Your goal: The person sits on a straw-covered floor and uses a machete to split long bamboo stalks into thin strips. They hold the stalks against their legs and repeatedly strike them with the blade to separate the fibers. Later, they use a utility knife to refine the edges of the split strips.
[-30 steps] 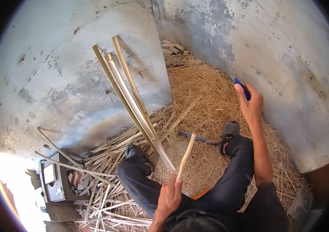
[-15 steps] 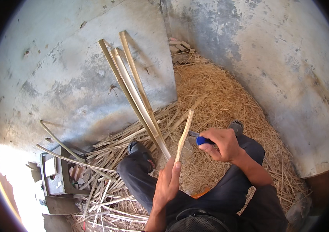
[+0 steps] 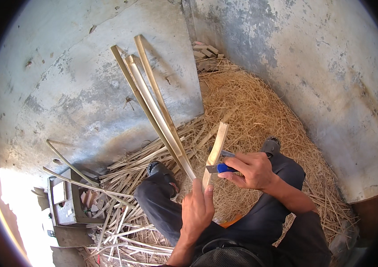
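My left hand [image 3: 196, 208] is closed around the lower end of a short split bamboo strip [image 3: 218, 144], which points up and away from me. In my right hand [image 3: 253, 171] is a blue-handled knife [image 3: 225, 168], its flat blade lying across the strip a little above my left hand. A second grey metal piece shows partly behind the strip; I cannot make out its kind. Long bamboo lengths [image 3: 153, 102] lean on the wall, their lower ends close to my left hand. Whether that hand touches them is hard to see.
Fine shavings [image 3: 251, 102] are heaped in the corner and around my feet. Loose bamboo strips [image 3: 122, 222] litter the floor at left, beside a grey box [image 3: 66, 204] with scraps in it. Plastered walls [image 3: 295, 66] stand close ahead and to the right.
My right hand has moved slightly left, bringing the knife blade across the strip. The strip has turned and shows a broader face; my left hand has shifted a little to the right.
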`<action>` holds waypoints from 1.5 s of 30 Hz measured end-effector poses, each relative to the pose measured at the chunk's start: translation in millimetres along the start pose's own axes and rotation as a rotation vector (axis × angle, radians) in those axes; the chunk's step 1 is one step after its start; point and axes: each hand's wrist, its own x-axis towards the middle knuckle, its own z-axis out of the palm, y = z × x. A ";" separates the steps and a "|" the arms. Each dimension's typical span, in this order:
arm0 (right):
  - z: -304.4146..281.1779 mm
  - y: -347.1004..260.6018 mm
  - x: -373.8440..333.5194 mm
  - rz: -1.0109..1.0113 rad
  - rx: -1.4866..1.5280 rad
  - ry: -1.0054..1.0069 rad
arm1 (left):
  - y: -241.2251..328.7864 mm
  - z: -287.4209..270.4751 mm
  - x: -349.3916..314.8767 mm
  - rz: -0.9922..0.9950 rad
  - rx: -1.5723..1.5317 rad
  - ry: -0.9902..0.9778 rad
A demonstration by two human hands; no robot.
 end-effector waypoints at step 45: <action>-3.1 -2.4 4.4 -0.006 -0.045 0.045 | 1.5 -11.6 -5.0 -0.146 -0.268 -0.199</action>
